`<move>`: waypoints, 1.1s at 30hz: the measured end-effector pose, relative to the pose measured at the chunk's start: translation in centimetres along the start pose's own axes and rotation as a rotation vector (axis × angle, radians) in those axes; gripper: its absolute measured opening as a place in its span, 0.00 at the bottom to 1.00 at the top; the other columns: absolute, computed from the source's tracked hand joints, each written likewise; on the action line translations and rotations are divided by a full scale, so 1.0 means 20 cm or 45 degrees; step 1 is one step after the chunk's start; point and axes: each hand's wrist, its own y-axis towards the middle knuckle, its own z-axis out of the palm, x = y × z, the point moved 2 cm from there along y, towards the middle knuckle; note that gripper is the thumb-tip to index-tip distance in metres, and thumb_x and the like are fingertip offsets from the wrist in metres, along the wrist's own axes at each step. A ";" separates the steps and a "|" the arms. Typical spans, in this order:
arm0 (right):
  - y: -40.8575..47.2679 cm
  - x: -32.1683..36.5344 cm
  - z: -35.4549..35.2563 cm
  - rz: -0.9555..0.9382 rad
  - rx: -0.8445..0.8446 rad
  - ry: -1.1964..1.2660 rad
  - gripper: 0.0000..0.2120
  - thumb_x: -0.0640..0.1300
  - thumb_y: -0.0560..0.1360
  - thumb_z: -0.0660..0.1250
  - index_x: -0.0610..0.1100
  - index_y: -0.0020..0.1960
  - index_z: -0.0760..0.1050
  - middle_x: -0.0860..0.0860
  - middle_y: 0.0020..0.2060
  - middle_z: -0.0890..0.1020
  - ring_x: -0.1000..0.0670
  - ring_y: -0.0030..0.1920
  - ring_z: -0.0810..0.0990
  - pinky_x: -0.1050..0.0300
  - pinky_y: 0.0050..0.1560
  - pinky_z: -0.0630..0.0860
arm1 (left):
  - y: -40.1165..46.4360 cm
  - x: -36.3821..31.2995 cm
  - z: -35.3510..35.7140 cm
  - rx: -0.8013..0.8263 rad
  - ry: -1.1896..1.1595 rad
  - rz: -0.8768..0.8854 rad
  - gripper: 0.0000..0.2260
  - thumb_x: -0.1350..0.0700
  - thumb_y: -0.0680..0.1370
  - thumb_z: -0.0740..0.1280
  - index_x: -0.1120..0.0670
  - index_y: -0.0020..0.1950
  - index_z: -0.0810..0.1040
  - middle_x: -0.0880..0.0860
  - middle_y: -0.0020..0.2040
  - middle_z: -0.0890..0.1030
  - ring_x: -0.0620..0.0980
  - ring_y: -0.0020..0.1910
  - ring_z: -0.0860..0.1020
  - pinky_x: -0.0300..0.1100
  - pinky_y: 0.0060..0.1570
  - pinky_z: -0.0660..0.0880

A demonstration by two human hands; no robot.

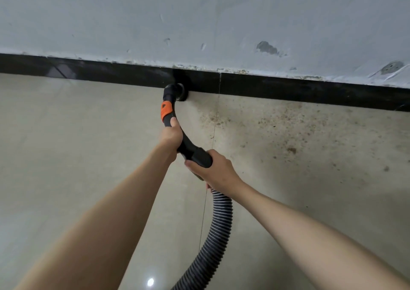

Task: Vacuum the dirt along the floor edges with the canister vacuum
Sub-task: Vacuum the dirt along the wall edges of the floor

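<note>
A black curved vacuum handle (188, 144) with an orange collar (166, 111) ends in a round brush nozzle (180, 91) that sits on the floor against the black baseboard (288, 87). My left hand (170, 134) grips the handle just below the orange collar. My right hand (215, 167) grips its thick lower end, where the ribbed grey-black hose (218, 227) begins and runs down out of view. Brown dirt specks (288, 134) lie scattered over the beige floor tiles to the right of the nozzle. The canister is out of view.
A pale scuffed wall (199, 19) rises above the baseboard. The tiles on the left (77, 134) look free of dirt. A grout line (209, 161) runs from the baseboard toward me, passing beside the hose.
</note>
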 end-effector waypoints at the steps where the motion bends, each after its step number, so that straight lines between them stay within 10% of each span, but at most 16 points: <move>1: 0.00 0.01 -0.01 0.012 0.003 -0.023 0.18 0.58 0.72 0.71 0.46 0.50 0.71 0.49 0.38 0.79 0.53 0.27 0.76 0.61 0.28 0.73 | 0.00 0.00 0.00 0.002 -0.005 -0.005 0.26 0.44 0.83 0.49 0.62 0.72 0.63 0.61 0.67 0.72 0.60 0.64 0.72 0.51 0.57 0.72; 33: -0.30 -0.31 -0.76 0.069 -0.025 0.012 0.19 0.57 0.73 0.70 0.44 0.36 0.71 0.49 0.26 0.76 0.50 0.24 0.74 0.60 0.29 0.72 | -0.56 -0.07 0.72 0.116 0.061 0.010 0.26 0.44 0.83 0.49 0.62 0.70 0.65 0.61 0.63 0.74 0.61 0.60 0.74 0.52 0.58 0.74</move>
